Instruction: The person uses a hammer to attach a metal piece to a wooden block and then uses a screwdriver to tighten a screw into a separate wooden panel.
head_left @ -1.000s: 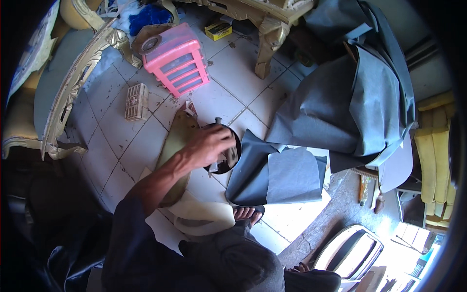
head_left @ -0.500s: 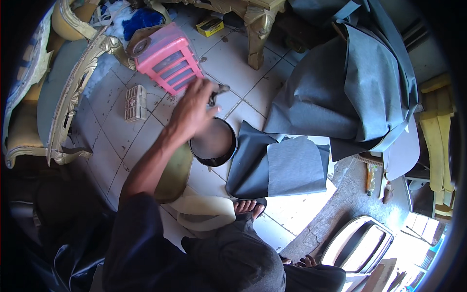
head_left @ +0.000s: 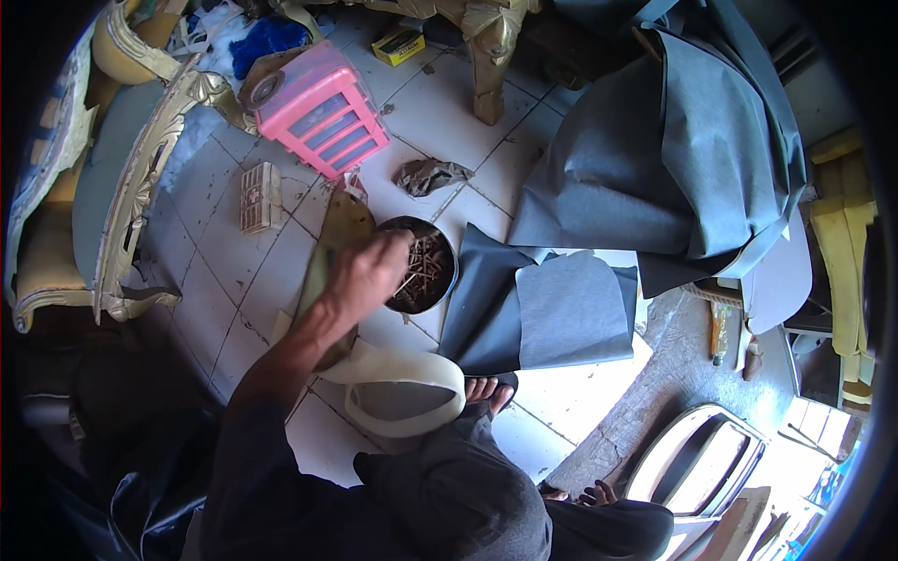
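Note:
My left hand reaches into a round dark tin full of small nail-like pieces, its fingertips bent down and together; what they grip is hidden. Beyond the tin lies a crumpled dark brown item. An olive piece of material extends under my forearm, and folded dark-grey sheets are right of the tin. A curved cream strip sits by my foot. Small digits show past my right knee, but I cannot tell whether they are my right hand's or my foot's.
A pink plastic crate, a small pale basket and a yellow box lie on the tiles. Carved gold furniture is at left and back. Draped grey material fills the upper right, with yellow foam pieces at the far right.
My left hand moved from the tin up toward the crate with a dark item, released it on the tiles, then came back down into the tin, whose small pieces now show.

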`<control>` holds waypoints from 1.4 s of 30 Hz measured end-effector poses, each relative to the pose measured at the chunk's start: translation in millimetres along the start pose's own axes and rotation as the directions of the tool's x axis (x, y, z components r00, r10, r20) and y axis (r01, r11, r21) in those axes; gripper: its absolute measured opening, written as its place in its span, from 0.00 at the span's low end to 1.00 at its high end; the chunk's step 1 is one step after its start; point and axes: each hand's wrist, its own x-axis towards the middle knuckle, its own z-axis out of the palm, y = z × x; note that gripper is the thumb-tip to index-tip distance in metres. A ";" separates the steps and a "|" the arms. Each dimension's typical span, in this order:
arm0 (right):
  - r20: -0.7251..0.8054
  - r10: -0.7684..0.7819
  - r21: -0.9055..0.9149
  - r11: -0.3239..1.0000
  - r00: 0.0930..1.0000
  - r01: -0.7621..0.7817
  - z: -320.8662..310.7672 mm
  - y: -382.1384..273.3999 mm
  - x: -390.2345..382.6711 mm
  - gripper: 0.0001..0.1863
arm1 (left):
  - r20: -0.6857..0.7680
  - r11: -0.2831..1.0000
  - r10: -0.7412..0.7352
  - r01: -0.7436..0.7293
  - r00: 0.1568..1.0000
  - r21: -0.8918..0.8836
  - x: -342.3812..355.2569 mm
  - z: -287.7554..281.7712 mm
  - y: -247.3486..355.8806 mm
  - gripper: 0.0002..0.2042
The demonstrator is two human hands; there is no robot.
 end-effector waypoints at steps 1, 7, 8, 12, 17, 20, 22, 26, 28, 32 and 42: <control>-0.003 0.003 -0.002 1.000 1.000 -0.003 -1.7 0.9 -0.4 0.21 | -0.015 0.993 -0.096 0.095 0.995 -0.076 5.0 -7.8 -3.2 0.11; -0.026 0.011 -0.003 1.000 1.000 -0.012 -7.1 6.1 -5.4 0.21 | -0.109 0.907 -0.371 0.335 0.922 -0.254 45.2 -36.6 -25.5 0.09; -0.026 0.013 -0.005 1.000 1.000 -0.013 -7.5 6.4 -6.6 0.21 | -0.150 0.883 -0.425 0.371 0.893 -0.288 52.2 -32.3 -37.4 0.10; -0.026 -0.001 -0.015 1.000 1.000 0.000 -4.8 0.5 -5.4 0.21 | -0.181 0.685 -0.691 0.554 0.700 -0.473 83.9 14.2 -112.4 0.09; -0.018 0.000 -0.026 1.000 1.000 -0.001 -4.0 -3.9 -4.4 0.21 | 0.121 0.159 -0.895 0.561 0.429 -0.813 90.9 63.9 -149.8 0.14; -0.036 0.005 -0.028 1.000 0.999 -0.006 -6.0 -9.4 -5.7 0.21 | -0.106 0.656 -0.730 0.648 0.675 -0.387 79.6 65.3 -132.4 0.19; -0.059 0.005 -0.016 1.000 0.998 -0.006 -9.8 -10.7 -9.4 0.21 | -0.037 0.737 -0.641 0.602 0.767 -0.307 74.3 47.9 -94.7 0.17; -0.030 -0.004 -0.039 0.999 1.000 0.003 -6.7 -22.9 -5.1 0.21 | 0.046 0.744 -0.590 0.565 0.806 -0.356 43.2 10.3 -66.5 0.13; -0.023 -0.003 -0.054 0.999 1.000 0.002 -2.7 -26.2 -4.6 0.21 | 0.063 0.774 -0.535 0.518 0.843 -0.363 33.1 4.3 -50.7 0.12; -0.025 -0.007 -0.058 0.998 1.000 0.005 -0.5 -28.4 -3.8 0.21 | 0.074 0.881 -0.416 0.422 0.906 -0.214 17.3 8.9 -10.9 0.07; -0.003 -0.029 -0.050 0.998 1.000 0.029 -1.7 -25.1 1.8 0.21 | 0.126 0.865 -0.492 0.468 0.861 0.179 0.3 50.5 -1.8 0.08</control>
